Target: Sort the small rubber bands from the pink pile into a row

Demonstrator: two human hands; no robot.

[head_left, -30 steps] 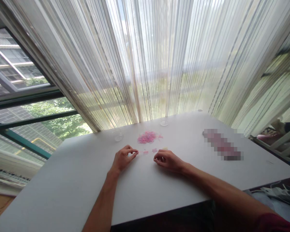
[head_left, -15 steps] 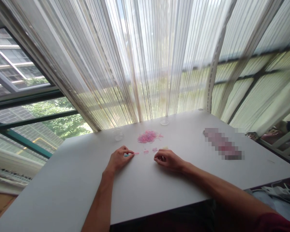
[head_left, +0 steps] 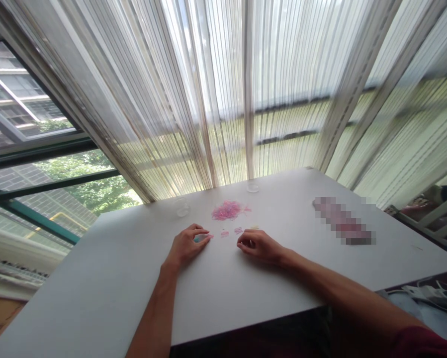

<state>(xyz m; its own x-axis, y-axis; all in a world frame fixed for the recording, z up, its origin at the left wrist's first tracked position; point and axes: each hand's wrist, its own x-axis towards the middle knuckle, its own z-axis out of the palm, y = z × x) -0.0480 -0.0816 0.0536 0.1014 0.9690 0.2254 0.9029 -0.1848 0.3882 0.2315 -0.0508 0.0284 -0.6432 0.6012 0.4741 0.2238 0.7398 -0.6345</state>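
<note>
My left hand [head_left: 189, 244] rests on the white table, thumb and index finger slightly parted around a small pink strip [head_left: 211, 236]. A bit of teal [head_left: 197, 239] shows inside the curve of these fingers. To the right lie a small pink group of strips [head_left: 224, 233], a purple group [head_left: 238, 230] and a yellowish one [head_left: 254, 227]. My right hand [head_left: 258, 245] rests beside the purple and yellowish groups, its fingers curled in, with nothing visible in them. Behind both hands is a loose pile of thin pink and purple strips [head_left: 228, 210], too small to name exactly.
A clear round dish [head_left: 252, 187] stands at the table's back edge, and another clear container [head_left: 182, 208] is left of the pile. A blurred-out pinkish object [head_left: 342, 221] lies to the right. Sheer curtains [head_left: 226, 99] hang behind the white table [head_left: 107, 278].
My left hand has shifted slightly right, and its thumb and index finger have parted from their pinch at the pink strip. My right hand has stayed in place.
</note>
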